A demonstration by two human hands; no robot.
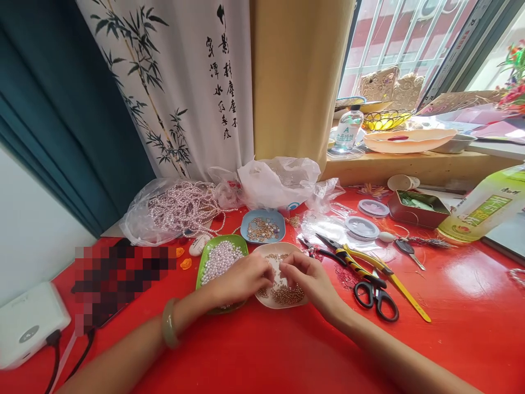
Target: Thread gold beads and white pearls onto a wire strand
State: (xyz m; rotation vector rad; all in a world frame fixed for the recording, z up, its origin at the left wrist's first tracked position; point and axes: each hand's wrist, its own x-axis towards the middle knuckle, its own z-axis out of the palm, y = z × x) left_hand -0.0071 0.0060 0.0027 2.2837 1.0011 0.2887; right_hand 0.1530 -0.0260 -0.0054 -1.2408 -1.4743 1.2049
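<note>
Red tabletop is spreading under me, and both hands are meeting over the white dish (262, 253) of gold beads (287, 295). My left hand (241, 279) and right hand (309, 280) are pinching something too small to tell, directly above the beads, equally near.

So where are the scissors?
In the head view, the black-handled scissors lie on the red table, just right of the right hand, beside the yellow-handled pliers.
</note>
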